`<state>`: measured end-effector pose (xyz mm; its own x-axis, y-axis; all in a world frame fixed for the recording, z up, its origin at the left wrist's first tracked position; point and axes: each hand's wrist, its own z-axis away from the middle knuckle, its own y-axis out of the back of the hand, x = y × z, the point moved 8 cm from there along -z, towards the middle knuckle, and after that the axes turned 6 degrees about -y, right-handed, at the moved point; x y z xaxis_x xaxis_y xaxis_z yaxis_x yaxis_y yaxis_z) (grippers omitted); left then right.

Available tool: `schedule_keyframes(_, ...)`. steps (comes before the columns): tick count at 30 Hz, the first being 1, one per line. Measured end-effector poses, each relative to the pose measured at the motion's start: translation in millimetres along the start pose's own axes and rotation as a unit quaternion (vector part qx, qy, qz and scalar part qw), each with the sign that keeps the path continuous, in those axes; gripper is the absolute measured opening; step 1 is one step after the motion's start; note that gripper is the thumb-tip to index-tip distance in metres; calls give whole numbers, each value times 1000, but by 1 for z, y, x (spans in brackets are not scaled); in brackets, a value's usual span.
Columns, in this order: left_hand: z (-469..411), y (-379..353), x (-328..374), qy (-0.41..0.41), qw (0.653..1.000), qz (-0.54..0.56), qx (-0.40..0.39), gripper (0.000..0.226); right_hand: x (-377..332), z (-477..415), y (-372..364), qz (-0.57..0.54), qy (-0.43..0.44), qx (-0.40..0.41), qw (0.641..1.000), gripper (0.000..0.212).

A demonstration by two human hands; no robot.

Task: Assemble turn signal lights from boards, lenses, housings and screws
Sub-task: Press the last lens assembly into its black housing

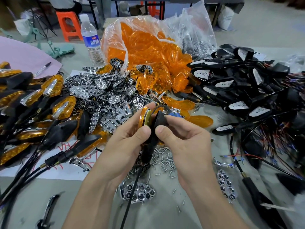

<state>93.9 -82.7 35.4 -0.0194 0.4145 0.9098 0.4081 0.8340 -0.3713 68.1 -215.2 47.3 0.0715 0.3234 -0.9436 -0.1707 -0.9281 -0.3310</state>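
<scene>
Head view: left hand (125, 142) pinches orange lens (142, 116) between thumb and fingertips (151, 105); right hand (183, 138) pinches black housing (159, 119).

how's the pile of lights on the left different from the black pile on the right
The left pile has amber lenses with chrome strips fitted. The right pile lies open, showing white boards and no lenses. The right pile trails thin red and blue wires, while the left pile shows mostly black cables. Both piles are built on black housings.
</scene>
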Motion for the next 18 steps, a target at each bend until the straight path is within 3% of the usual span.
schedule_keyframes(7,6,-5,-6,1,984,-171,-58,57,3,3,0,-10,-3,17,1000,32)
schedule_keyframes(13,7,0,-6,24,986,-149,-64,59,10,0,5,-35,-32,30,998,30)
schedule_keyframes(18,4,0,-1,-8,990,-140,-21,49,4,2,0,-11,-6,-29,1000,38)
